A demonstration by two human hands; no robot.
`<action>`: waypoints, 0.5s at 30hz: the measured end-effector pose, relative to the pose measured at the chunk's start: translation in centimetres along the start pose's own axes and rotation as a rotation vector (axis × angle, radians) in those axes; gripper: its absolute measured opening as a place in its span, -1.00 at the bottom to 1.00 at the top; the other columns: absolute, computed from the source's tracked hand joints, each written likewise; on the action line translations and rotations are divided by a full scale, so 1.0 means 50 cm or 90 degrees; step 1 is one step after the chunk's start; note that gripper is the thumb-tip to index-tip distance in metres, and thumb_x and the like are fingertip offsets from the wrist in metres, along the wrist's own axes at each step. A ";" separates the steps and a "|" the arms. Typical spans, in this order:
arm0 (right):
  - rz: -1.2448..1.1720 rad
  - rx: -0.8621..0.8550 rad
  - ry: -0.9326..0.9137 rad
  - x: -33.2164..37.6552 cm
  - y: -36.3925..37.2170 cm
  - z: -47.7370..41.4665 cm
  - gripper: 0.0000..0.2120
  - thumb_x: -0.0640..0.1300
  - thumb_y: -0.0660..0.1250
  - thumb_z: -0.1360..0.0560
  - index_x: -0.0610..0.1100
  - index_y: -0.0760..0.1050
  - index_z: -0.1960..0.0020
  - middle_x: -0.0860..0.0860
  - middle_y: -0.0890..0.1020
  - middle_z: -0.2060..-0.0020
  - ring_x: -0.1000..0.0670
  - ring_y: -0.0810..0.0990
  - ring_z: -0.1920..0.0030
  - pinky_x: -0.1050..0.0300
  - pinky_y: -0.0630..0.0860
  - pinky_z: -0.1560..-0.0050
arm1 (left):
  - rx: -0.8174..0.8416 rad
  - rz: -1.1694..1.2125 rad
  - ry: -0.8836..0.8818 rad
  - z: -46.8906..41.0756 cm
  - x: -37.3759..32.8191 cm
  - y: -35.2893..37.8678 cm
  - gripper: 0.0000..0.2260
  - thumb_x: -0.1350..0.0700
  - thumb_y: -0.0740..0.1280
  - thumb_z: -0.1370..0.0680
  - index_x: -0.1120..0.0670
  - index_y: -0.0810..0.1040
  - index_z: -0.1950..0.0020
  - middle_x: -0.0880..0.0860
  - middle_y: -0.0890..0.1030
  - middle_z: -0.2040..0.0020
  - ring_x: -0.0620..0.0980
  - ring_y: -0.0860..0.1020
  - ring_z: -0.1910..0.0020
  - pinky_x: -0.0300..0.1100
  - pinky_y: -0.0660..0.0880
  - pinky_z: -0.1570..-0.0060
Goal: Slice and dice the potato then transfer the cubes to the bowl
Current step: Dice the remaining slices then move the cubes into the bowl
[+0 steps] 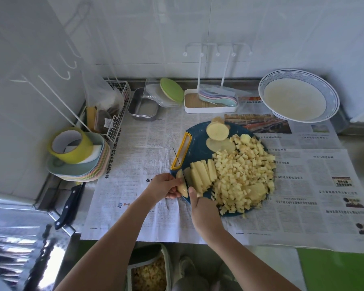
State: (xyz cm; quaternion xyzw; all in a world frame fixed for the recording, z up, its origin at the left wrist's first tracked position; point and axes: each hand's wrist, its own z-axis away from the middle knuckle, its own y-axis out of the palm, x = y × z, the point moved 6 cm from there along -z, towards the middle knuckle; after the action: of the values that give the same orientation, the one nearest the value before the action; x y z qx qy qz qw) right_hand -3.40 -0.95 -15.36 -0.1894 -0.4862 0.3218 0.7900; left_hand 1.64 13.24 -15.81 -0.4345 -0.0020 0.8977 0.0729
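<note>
- Newspaper-covered worktop (147, 143) under white tiles; one headline column reads "我们共赶新春市集".
- Blue cutting board (198, 148) carries potato cubes (240, 177), strips (202, 173) and a half potato (217, 131).
- At its 8 o'clock edge, the left hand (166, 185) grip pinches a potato piece (182, 187); the right hand (202, 208) grip is clamped on the knife (180, 164).
- Bowl (298, 97) sits at 1 o'clock.
- Tape roll (70, 143) on stacked plates (80, 171) at 9 o'clock; spare black-handled knife (68, 206) at 8.

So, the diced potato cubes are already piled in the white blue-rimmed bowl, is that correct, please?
Not quite: the head view shows the diced potato cubes piled on the round blue cutting board, not in the white blue-rimmed bowl.
</note>
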 end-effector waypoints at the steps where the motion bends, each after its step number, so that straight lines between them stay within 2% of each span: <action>1: 0.035 -0.010 0.009 0.006 0.001 -0.004 -0.47 0.12 -0.12 -0.67 -0.12 0.45 0.22 0.03 0.35 0.44 0.05 0.35 0.43 0.22 0.28 0.40 | -0.003 0.004 -0.001 0.000 0.000 0.000 -0.80 0.17 0.40 -0.53 0.20 0.43 0.20 0.24 0.59 0.33 0.01 0.58 0.42 -0.27 0.53 0.39; 3: 0.075 -0.028 0.027 0.020 0.004 -0.006 -0.47 0.08 -0.18 -0.67 -0.16 0.51 -0.11 -0.01 0.44 0.37 0.04 0.40 0.41 0.22 0.31 0.44 | -0.007 0.011 -0.004 0.001 0.002 0.000 -0.82 0.18 0.40 -0.53 0.22 0.45 0.16 0.27 0.59 0.28 0.02 0.58 0.41 -0.27 0.55 0.38; 4: 0.085 -0.031 0.020 0.022 0.008 -0.009 -0.45 0.10 -0.18 -0.66 -0.19 0.50 -0.09 -0.06 0.53 0.31 -0.01 0.50 0.34 0.18 0.40 0.39 | -0.010 0.016 -0.004 0.002 0.004 0.000 -0.83 0.18 0.40 -0.53 0.22 0.45 0.16 0.28 0.59 0.28 0.02 0.58 0.42 -0.27 0.54 0.39; 6: 0.050 -0.038 0.004 0.019 0.010 -0.017 -0.43 0.15 -0.10 -0.65 -0.22 0.48 0.15 -0.14 0.61 0.25 -0.10 0.60 0.22 0.15 0.46 0.29 | -0.017 0.028 -0.002 0.002 0.006 0.000 -0.82 0.19 0.40 -0.53 0.22 0.45 0.19 0.27 0.57 0.30 -0.01 0.58 0.45 -0.28 0.54 0.41; 8: -0.044 -0.046 0.002 0.016 0.000 -0.021 -0.41 0.16 -0.07 -0.64 -0.22 0.38 0.33 -0.10 0.51 0.40 -0.06 0.52 0.34 0.29 0.32 0.40 | -0.018 0.029 -0.002 0.001 0.007 0.001 -0.82 0.19 0.39 -0.54 0.22 0.45 0.19 0.22 0.58 0.35 -0.03 0.58 0.46 -0.28 0.54 0.41; 10: -0.082 -0.028 -0.004 0.016 -0.008 -0.028 -0.41 0.15 -0.09 -0.64 -0.18 0.29 0.41 -0.01 0.36 0.56 0.04 0.36 0.52 0.25 0.23 0.50 | -0.015 0.025 -0.001 0.000 0.007 0.001 -0.81 0.18 0.38 -0.54 0.21 0.44 0.21 0.16 0.60 0.39 -0.02 0.59 0.44 -0.29 0.55 0.39; 12: -0.133 0.016 0.007 0.014 -0.013 -0.031 -0.39 0.19 -0.09 -0.64 -0.16 0.24 0.44 0.04 0.27 0.65 0.05 0.29 0.61 0.20 0.23 0.49 | -0.009 0.026 0.002 -0.001 0.010 -0.001 -0.80 0.17 0.39 -0.54 0.19 0.44 0.22 0.12 0.60 0.41 -0.01 0.60 0.41 -0.28 0.56 0.37; 15: -0.232 0.067 0.045 0.003 -0.028 -0.023 -0.37 0.29 -0.06 -0.60 -0.14 0.22 0.44 -0.05 0.27 0.59 -0.02 0.31 0.60 0.08 0.30 0.46 | 0.002 0.030 0.005 -0.002 0.014 -0.003 -0.79 0.15 0.40 -0.53 0.19 0.43 0.21 0.15 0.62 0.36 0.01 0.61 0.36 -0.26 0.55 0.34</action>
State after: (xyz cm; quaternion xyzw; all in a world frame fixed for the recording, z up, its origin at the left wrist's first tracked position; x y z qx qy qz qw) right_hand -1.89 -1.83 -14.90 -0.0678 -0.4668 0.1913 0.8607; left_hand 1.31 13.45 -16.40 -0.4381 0.0100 0.8974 0.0521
